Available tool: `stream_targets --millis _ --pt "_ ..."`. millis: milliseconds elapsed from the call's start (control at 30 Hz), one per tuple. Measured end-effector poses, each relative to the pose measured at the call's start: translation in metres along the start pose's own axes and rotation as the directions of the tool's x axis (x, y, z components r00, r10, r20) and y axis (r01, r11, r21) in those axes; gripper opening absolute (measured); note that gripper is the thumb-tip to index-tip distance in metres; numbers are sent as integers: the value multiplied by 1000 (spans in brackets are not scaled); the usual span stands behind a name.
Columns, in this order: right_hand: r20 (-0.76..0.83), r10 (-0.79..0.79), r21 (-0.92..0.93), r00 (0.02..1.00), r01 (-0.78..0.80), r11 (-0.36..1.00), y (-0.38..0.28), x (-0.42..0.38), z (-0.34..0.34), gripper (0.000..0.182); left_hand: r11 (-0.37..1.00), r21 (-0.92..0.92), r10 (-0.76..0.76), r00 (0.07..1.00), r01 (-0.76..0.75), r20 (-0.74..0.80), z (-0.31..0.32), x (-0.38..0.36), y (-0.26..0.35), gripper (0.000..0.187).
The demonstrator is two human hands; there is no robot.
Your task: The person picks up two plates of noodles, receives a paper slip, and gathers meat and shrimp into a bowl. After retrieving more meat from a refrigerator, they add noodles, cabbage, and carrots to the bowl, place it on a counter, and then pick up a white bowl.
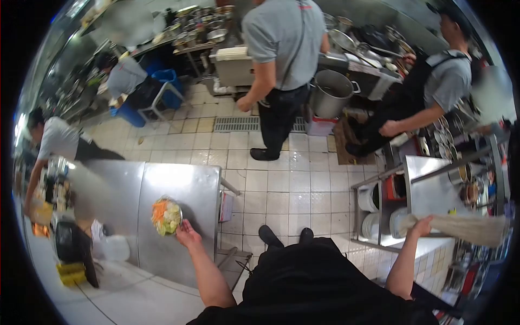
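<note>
My left hand (188, 233) is at the right edge of a round dish of cut vegetables (167, 216), its fingers closed at the rim. Orange shreds, pale pieces and green slices fill the dish, seen over the steel table (189, 187). On the other side, my right hand (421, 226) is closed around the gathered end of a beige cloth (468, 229), which stretches out to the right over the metal shelf unit.
White plates (371, 225) stand stacked in the metal shelf unit (430, 192) on my right. A person (284, 54) stands ahead near a large pot (333, 89); another person (449, 81) is at the right, and two more people are at the left. Tiled floor (281, 187) lies between.
</note>
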State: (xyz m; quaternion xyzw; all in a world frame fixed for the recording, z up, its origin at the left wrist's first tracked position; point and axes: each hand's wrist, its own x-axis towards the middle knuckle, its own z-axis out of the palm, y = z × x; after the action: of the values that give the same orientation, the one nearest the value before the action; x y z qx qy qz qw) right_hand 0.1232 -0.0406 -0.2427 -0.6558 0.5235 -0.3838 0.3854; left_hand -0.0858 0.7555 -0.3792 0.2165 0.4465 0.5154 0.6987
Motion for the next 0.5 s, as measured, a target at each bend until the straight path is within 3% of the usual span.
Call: stream_targets --millis 33,100,200,333,500 --pt "13 -17 42 1000 17 999 -1 -2 -1 70 1000 21 -22 999 22 27 2 -1 0 34" --pt "32 -11 134 999 7 991 -14 -16 -2 65 991 -56 -128 983 121 -130 9 -8 0 38" --pt "94 -35 177 995 18 984 -30 -31 -5 61 981 124 -136 983 152 -125 3 -21 -14 37" --pt "351 -40 369 936 -99 924 -58 -58 -14 57 923 304 -222 971 237 -85 15 -63 -29 29" --pt "339 -77 440 937 -86 894 -28 -59 -24 55 836 458 -384 918 303 93 46 -115 -59 22"
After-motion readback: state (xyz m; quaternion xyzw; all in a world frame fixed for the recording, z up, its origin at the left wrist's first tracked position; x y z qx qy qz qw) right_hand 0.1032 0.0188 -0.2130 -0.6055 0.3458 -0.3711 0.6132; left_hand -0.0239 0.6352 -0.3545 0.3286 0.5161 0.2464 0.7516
